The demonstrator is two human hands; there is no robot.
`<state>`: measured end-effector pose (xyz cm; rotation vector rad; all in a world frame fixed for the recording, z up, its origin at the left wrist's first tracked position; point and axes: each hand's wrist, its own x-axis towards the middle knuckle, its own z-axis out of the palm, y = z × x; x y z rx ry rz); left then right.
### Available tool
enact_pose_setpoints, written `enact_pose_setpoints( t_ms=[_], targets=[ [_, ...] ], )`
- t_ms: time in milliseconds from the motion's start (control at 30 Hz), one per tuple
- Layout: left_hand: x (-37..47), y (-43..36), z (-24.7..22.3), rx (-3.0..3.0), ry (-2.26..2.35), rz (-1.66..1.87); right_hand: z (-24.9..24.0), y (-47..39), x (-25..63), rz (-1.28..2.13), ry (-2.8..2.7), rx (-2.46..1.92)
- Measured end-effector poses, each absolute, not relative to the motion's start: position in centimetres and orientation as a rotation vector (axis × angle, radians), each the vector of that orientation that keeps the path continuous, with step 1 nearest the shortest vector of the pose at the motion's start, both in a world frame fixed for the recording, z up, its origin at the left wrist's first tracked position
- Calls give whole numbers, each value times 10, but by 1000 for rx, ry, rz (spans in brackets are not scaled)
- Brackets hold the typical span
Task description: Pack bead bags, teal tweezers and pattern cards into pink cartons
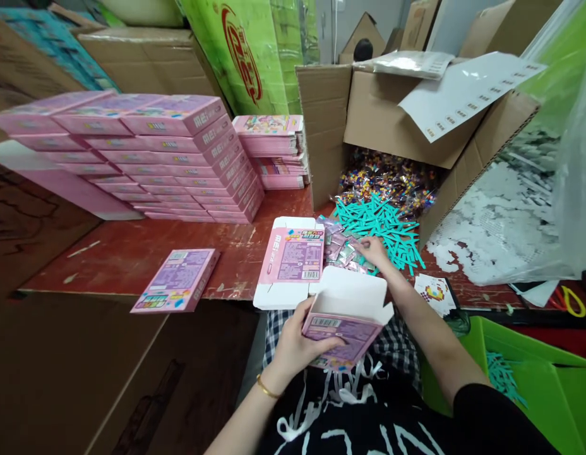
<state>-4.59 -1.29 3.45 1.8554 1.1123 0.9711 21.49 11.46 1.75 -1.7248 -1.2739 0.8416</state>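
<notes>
My left hand grips an open pink box above my lap, thumb across its purple printed face. The white end flaps of this box stand open. My right hand reaches to a pile of small foil packets on the table, its fingers pinched on a packet at the pile's right side. A flattened pink box with white flaps lies left of the packets. Just behind my right hand spreads a heap of turquoise plastic sticks.
Closed pink boxes are stacked at the back left, beside flat printed cartons. One closed box overhangs the front edge. A cardboard box holds bags of coloured beads. Printed cards and a green bin are at right.
</notes>
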Motion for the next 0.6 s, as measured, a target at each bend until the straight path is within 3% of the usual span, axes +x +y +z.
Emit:
enact_pose_setpoints(
  t_ms=[133,267,500,600],
  targets=[
    [-56,-6,36,1706,1254,847,0,145,224,717,-1210,-1801],
    [-55,7,43,1587,1309,857,18,132,222,714,-1211,-1687],
    [-42,41,66,1550,1307,871,82,92,194,1104,-1944,-992],
    [-51,63,74,1480,1385,897,93,122,217,792,-2017,-1151]
  ],
)
